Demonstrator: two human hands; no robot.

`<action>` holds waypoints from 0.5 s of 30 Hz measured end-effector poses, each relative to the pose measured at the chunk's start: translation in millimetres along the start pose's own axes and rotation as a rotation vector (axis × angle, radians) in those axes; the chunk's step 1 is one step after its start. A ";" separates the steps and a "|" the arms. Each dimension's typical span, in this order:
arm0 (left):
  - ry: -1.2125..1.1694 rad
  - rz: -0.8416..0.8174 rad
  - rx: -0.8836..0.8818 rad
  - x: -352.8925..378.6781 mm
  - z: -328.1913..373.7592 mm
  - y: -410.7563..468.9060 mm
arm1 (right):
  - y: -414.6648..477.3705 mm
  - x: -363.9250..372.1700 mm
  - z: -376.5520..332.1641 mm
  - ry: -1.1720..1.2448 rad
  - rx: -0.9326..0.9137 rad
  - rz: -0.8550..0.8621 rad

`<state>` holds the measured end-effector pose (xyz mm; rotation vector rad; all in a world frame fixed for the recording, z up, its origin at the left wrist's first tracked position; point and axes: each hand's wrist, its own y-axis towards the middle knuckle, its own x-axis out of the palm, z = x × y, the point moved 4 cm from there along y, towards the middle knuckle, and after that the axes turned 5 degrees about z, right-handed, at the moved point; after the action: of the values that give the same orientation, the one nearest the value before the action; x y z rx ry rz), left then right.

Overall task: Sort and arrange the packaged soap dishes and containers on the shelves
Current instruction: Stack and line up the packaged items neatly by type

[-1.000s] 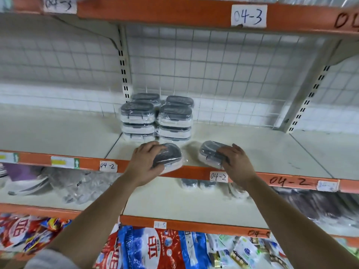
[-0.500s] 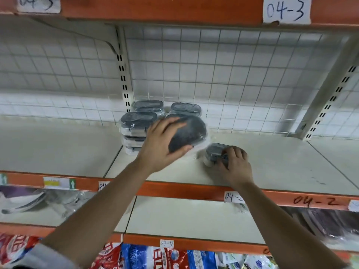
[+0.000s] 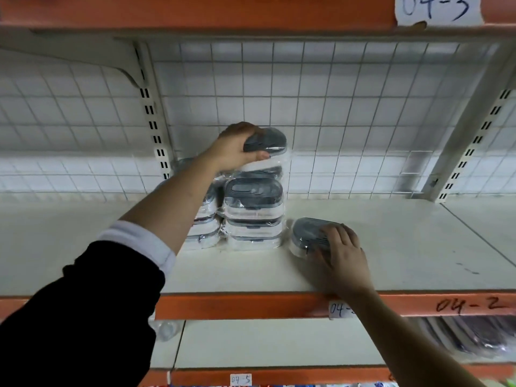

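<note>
Several plastic-wrapped soap dishes with grey lids and white bases stand in stacks [image 3: 253,216] on the cream shelf [image 3: 391,241] near the back grid. My left hand [image 3: 237,149] grips one wrapped soap dish [image 3: 268,142] and holds it on top of the rear stack. To the right of the stacks, another wrapped soap dish [image 3: 310,233] lies on the shelf. My right hand [image 3: 342,255] lies over it, fingers curled on its lid. My left forearm hides part of the left stack.
A white wire grid [image 3: 335,107] backs the shelf, with slotted uprights [image 3: 156,135] on the left and at the right [image 3: 472,146]. Orange shelf edges carry handwritten labels such as 04-2 [image 3: 472,304] and 04-3 [image 3: 438,8]. Packaged goods [image 3: 474,336] lie on the lower shelf.
My left hand has lifted its soap dish from the shelf's front edge up and back onto the rear stack. My right hand slid its dish further in, beside the stacks. The camera moved closer.
</note>
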<state>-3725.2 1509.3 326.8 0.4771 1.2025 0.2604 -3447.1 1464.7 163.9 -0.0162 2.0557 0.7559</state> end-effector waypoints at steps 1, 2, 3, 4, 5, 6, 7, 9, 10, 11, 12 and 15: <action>-0.002 -0.090 -0.020 6.8 -5.8 3.0 | -0.1 -0.2 -0.4 0.006 -0.009 0.004; -0.014 -0.159 -0.040 13.2 -11.0 4.5 | -0.7 -0.6 -0.9 0.012 -0.019 0.012; -0.024 -0.191 -0.050 18.6 -15.0 5.6 | -0.7 -0.5 -0.5 0.020 -0.022 0.019; -0.008 -0.184 -0.051 21.7 -17.5 6.5 | -0.8 -0.1 0.0 0.027 -0.016 0.020; 0.045 -0.158 -0.035 24.0 -18.7 7.6 | -0.2 0.7 0.8 0.027 -0.008 0.017; 0.113 -0.130 -0.018 26.1 -19.4 7.6 | 0.7 1.6 1.4 0.016 -0.011 0.013; 0.156 -0.102 -0.007 27.9 -19.9 6.9 | 1.7 2.5 1.8 0.000 -0.023 0.012; 0.131 -0.036 -0.015 29.5 -21.1 4.9 | 2.8 2.8 2.5 -0.005 -0.022 -0.002; 0.105 -0.006 -0.023 30.0 -20.7 3.1 | 2.6 2.1 2.3 0.006 -0.002 -0.013; 0.097 0.015 -0.025 30.8 -19.3 1.2 | 2.2 1.0 1.7 0.019 0.024 -0.020; 0.101 0.025 -0.026 31.8 -17.7 -0.7 | 1.5 0.2 1.1 0.026 0.055 -0.024; 0.092 0.039 -0.066 29.7 -9.7 -9.7 | 0.5 -2.5 0.0 -0.013 0.116 -0.051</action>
<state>-3724.5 1515.9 294.8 0.4351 1.2707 0.3581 -3445.7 1464.4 166.0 0.0019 2.0764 0.6029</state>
